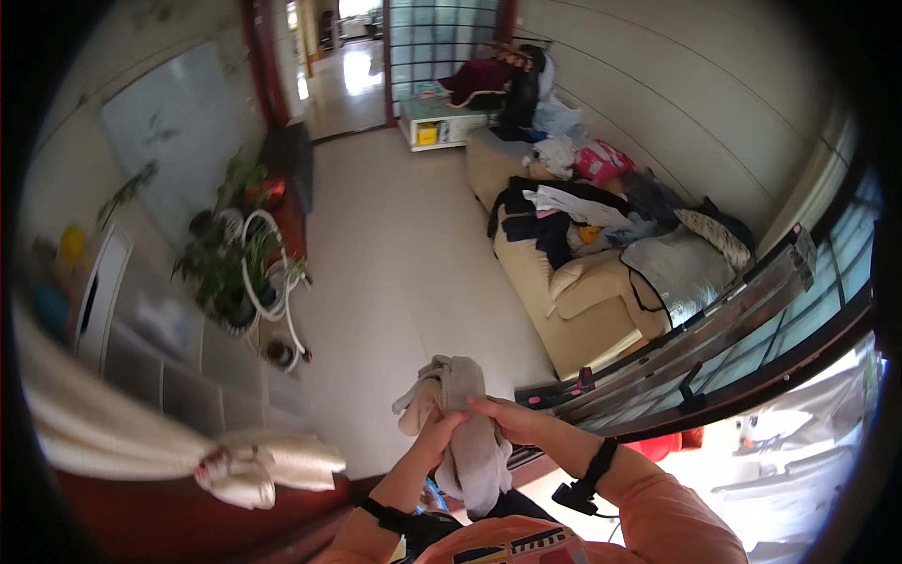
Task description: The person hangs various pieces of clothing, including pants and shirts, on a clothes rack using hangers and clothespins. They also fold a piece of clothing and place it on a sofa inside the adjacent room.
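Observation:
In front of my body hangs a bunched grey-beige cloth (pixel 465 381), soft and thick like a towel or a knitted garment; its exact kind is unclear. My left hand (pixel 438 436) grips it from the left, with the thumb on top. From the other side my right hand (pixel 506 417) holds it too, thumb towards the middle. The cloth's folds hide most of the fingers. Its lower end falls between my forearms towards my body. A black strap with a small device circles each forearm.
A beige sofa (pixel 592 338) heaped with clothes (pixel 578 204) stands at the right. Potted plants (pixel 225 275) and a white hose (pixel 248 275) are on the left. A tied curtain (pixel 268 465) hangs at lower left, and a sliding door frame (pixel 705 345) runs along the right.

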The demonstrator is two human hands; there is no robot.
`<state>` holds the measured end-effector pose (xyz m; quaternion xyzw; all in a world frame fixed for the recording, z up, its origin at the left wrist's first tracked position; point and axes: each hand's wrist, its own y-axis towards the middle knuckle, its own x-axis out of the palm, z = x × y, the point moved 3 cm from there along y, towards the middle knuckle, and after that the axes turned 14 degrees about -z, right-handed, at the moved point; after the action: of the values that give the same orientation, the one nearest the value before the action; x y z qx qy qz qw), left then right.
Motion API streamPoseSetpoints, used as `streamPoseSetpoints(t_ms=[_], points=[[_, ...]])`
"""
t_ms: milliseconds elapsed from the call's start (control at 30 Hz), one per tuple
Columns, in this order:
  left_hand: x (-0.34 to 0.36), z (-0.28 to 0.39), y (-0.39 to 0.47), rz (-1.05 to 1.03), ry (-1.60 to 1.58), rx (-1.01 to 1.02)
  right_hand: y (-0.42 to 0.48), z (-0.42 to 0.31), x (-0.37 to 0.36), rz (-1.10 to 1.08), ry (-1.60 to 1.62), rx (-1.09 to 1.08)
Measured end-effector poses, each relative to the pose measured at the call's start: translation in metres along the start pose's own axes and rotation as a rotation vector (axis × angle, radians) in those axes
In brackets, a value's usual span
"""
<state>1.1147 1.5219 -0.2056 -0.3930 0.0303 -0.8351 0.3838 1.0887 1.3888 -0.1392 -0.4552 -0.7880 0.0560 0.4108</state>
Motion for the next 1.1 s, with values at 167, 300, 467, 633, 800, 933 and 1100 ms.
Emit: streamPoseSetpoints(t_ms=[167,300,467,633,800,933,1100], points=[[-0.010,0.042,0.130,-0.212,0.634,0.207,0.027,-0.057,-0.072,0.242,0.176,-0.165],[0.042,0.118,0.195,-0.428,0.407,-0.143,0.031,-0.122,-0.147,0.279,0.354,-0.372],[0.025,0.163,0.333,-0.635,0.860,-0.298,0.037,-0.245,-0.244,0.281,0.352,-0.577],[0.064,0.210,0.453,-0.594,0.670,-0.421,0.039,-0.343,-0.340,0.304,0.238,-0.670],[0.081,0.235,0.584,-0.595,0.491,-0.130,0.039,-0.436,-0.436,0.488,0.006,-0.729],[0.114,0.286,0.697,-0.546,0.605,-0.025,0.025,-0.533,-0.487,0.623,-0.130,-0.837],[0.188,0.371,0.847,-0.611,0.639,0.063,0.008,-0.672,-0.606,0.852,-0.417,-0.948]])
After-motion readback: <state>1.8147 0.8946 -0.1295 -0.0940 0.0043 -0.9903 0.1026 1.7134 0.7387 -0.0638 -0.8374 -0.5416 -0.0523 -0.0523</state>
